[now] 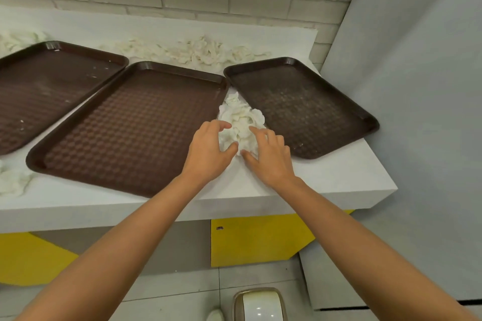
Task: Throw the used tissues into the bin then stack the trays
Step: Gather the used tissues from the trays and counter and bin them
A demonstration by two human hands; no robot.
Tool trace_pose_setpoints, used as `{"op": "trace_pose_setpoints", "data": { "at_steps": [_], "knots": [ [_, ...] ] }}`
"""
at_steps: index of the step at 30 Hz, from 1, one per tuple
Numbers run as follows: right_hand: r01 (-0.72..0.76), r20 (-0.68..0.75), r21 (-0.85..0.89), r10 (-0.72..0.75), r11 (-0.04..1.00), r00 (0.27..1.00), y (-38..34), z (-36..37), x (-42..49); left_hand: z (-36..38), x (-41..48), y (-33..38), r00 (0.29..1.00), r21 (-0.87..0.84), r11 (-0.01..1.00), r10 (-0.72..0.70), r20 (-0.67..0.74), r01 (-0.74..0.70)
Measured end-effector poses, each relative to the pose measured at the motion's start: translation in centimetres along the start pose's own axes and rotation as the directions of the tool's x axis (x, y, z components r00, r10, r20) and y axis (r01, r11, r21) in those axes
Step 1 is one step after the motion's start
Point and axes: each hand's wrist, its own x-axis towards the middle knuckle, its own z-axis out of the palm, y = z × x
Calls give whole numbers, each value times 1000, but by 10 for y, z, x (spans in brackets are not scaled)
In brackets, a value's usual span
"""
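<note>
white crumpled tissue pile point(241, 122) on the desk point(339, 177), in the gap between middle tray point(130, 125) and right tray point(300, 107). gripped from both sides, left hand point(208, 148) and right hand point(268, 154) curled round it. loose tissues point(193, 52) along the wall, bin point(258, 305) down on the floor.

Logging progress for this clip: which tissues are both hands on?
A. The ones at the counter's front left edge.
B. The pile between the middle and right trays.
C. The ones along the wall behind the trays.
B: the left hand and right hand both curl round the tissue pile lying in the gap between the middle tray and right tray.
</note>
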Motion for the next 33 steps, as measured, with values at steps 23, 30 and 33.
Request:
{"op": "trace_pose_setpoints", "data": {
  "at_steps": [23, 30, 33],
  "knots": [
    [-13, -25, 479, 29, 878, 999, 1, 2, 6, 12, 9, -5, 996, 55, 995, 81, 35, -83],
    [-60, -107, 515, 133, 855, 985, -5, -8, 18, 21, 4, -2, 989, 173, 975, 126, 77, -138],
    [-84, -78, 547, 151, 833, 985, -8, -11, 20, 25, 5, -1, 987, 206, 969, 115, 113, -137]
  ]
}}
